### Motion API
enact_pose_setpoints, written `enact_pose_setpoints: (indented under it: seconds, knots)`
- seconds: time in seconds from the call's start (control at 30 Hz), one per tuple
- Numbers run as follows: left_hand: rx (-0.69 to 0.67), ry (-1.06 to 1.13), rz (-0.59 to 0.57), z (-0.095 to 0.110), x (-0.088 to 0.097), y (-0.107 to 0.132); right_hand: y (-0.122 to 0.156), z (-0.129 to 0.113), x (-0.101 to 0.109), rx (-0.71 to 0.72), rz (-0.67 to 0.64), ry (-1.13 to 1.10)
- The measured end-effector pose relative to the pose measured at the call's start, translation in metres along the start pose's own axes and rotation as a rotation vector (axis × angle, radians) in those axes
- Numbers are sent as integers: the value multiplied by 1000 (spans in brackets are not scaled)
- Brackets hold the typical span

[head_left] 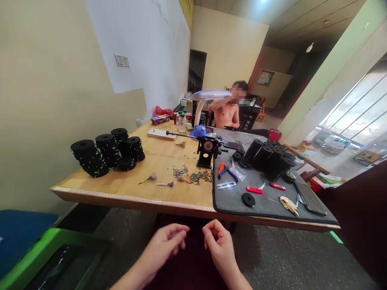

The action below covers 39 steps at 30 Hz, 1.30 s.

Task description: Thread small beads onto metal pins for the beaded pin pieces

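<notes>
My left hand (168, 242) and my right hand (219, 244) are held up in front of the table's near edge, a short gap apart. Thumb and fingertips are pressed together on both; whatever they pinch, if anything, is too small to make out. Beyond them on the wooden table (121, 185) lie a pile of small dark-and-yellow pieces (201, 177), some coloured beads (180, 172) and a thin brush-like bundle (148, 178). A black hand-crank winder (208, 151) stands behind these. On the grey mat (232, 201) lie a black foam ring (248, 199) and white thread snips (226, 185).
Stacked black foam spools (90, 157) stand at the left, more spools (266, 157) at the right. Orange-and-blue pliers (225, 171), a red-handled tool (254, 190) and a phone (310, 197) lie on the mat. A desk lamp (199, 114) rises behind. Across the table sits a person (225, 114).
</notes>
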<state>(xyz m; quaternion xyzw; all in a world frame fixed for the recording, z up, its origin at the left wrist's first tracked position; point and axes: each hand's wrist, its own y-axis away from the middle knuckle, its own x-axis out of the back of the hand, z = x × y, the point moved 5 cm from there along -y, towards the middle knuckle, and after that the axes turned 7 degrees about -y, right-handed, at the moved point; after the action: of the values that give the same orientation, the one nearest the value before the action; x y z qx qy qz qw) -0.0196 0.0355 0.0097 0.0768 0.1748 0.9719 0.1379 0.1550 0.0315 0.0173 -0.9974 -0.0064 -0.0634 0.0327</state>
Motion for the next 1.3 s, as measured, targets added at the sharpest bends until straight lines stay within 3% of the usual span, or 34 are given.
enact_pose_setpoints:
  seconds: [0.03,0.1,0.2,0.33,0.43,0.57,0.8,1.3]
  knots:
    - [42,124,-86,0,-16,-1,2,-3,-1,52,-25,74]
    - [42,293,-132,7,-31,-5,6,-6,-4,147,-90,201]
    - [-3,318,-106,18,-30,-16,11,-4,-3,218,-153,314]
    - [-91,158,-107,22,-27,-21,16,3,3,201,-226,341]
    - [-193,-6,-94,22,-32,-17,13,4,10,136,-227,249]
    - [-251,-198,-64,24,-38,-11,-3,1,22,-8,-24,40]
    - [-336,-394,-10,25,-39,-7,-23,0,3,-248,0,-382]
    - [-353,-462,-7,22,-40,-8,-29,-2,-8,-294,16,-477]
